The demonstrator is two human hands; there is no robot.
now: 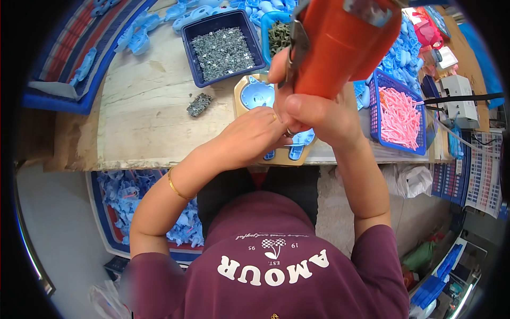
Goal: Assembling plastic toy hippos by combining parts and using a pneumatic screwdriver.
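My right hand [332, 119] grips a large orange power screwdriver [332, 64] with a metal lever on its side. The tool stands upright over the work, and its tip is hidden behind my hands. Below it, a light blue molded plastic part [257, 95] lies in a tan fixture [239, 101] at the table's front edge. My left hand [252, 133] bends over this part, its fingers drawn together close under my right hand. Its fingertips are hidden, so what they hold does not show. Left of the fixture is a small heap of screws [199, 105].
Behind the fixture stand a dark blue tray [234, 76] of screws and a light blue tub [264, 34] of dark small parts. A purple-blue basket [376, 114] holds pink pieces at right. Blue plastic parts [139, 37] lie along the back. Under the table, a bin [109, 242] holds more.
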